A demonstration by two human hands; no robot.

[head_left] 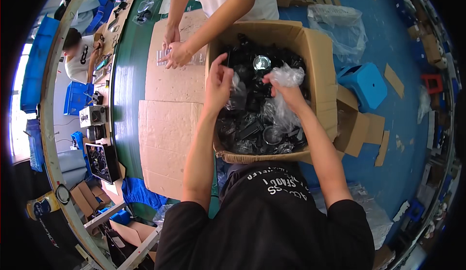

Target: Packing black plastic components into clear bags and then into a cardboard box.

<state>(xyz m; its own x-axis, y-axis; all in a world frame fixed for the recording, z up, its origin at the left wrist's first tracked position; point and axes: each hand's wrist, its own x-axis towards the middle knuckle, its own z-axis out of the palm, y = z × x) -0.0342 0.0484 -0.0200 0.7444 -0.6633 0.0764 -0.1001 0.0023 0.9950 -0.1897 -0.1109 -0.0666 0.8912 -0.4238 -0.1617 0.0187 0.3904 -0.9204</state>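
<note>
A large open cardboard box (323,75) stands in front of me, filled with black parts (250,131), many in clear plastic wrapping. My left hand (218,85) is over its left side, fingers bent and apart, beside a translucent plastic-wrapped piece (236,95); I see no firm grip on it. Over the right side, my right hand (285,91) has its fingers closed on a crumpled clear plastic bag (289,75). More clear film (279,114) hangs or lies below that hand. A round, shiny silver-faced part (262,63) lies between my hands, toward the far side.
Across from me, a co-worker's hands (175,54) handle clear plastic pieces on flattened cardboard (170,134) over a green table (128,75). A blue stool (364,85) and loose cardboard (359,129) are right of the box. Another person (80,56) sits at a far-left workbench.
</note>
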